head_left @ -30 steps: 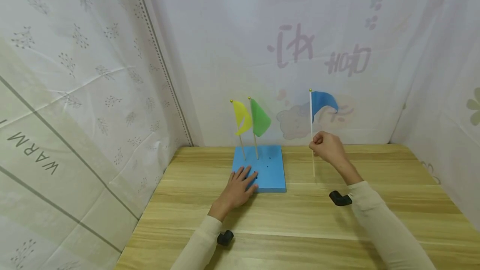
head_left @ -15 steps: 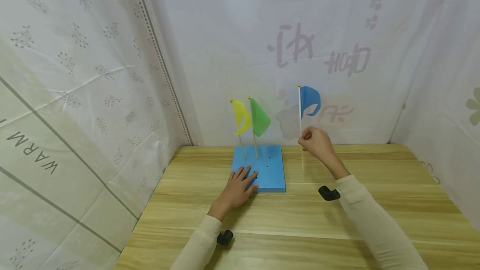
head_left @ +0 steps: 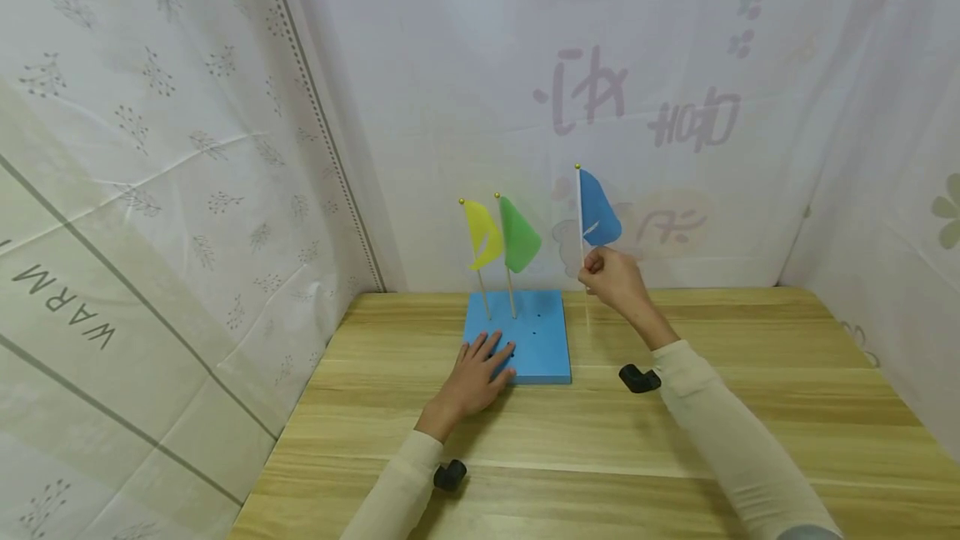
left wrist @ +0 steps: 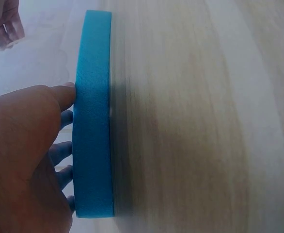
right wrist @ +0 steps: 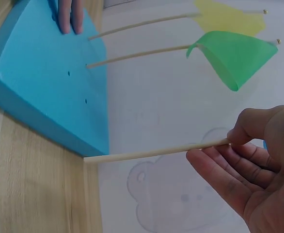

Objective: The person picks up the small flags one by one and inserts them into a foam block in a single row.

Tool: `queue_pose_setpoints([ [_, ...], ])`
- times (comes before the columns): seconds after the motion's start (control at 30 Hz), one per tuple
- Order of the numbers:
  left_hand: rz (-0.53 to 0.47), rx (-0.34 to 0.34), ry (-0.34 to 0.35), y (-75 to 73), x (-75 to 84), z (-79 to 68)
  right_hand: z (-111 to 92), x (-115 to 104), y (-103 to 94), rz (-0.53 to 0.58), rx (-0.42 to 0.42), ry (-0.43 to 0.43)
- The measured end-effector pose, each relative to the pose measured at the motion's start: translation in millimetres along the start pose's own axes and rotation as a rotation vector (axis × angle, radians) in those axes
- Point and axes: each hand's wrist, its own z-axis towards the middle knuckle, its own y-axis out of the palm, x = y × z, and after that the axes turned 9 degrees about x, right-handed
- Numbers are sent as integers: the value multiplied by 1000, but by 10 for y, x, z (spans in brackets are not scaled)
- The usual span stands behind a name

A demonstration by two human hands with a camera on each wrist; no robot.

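A blue foam board (head_left: 543, 357) with small holes lies on the table. My left hand (head_left: 468, 377) rests on its near left part, fingers spread over the top; the left wrist view shows the fingertips pressing along the board's face. A yellow flag (head_left: 484, 236) and a green flag (head_left: 521, 236) stand upright in holes at the back of the board. Just right of the board, my right hand (head_left: 617, 280) pinches the stick of a blue flag (head_left: 600, 211) between thumb and fingers. The lower end of that wooden stick (right wrist: 142, 154) points down beside the board's edge.
The wooden table (head_left: 720, 457) reaches back to a patterned curtain (head_left: 450, 107) behind the board. More curtain hangs on the left and right. Two holes show in the back right part of the board. Black wrist mounts (head_left: 450, 476) sit at both sleeves.
My right hand has carried the blue flag leftward and slightly up, close to the board. The left hand has stayed on the board, and the yellow and green flags have not moved.
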Motion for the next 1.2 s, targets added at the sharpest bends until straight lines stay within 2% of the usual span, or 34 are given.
queue_pose_setpoints([
  [0.57,-6,-3,0,-3,-7,-2,109,-175,262,-23,28,-83],
  [0.77,-7,-5,6,6,-16,10,111,-174,364,9,52,-119],
  [1.0,-15,29,42,18,-42,8,147,-158,474,32,80,-127],
  [1.2,12,13,23,69,-86,17,171,-153,571,28,91,-132],
])
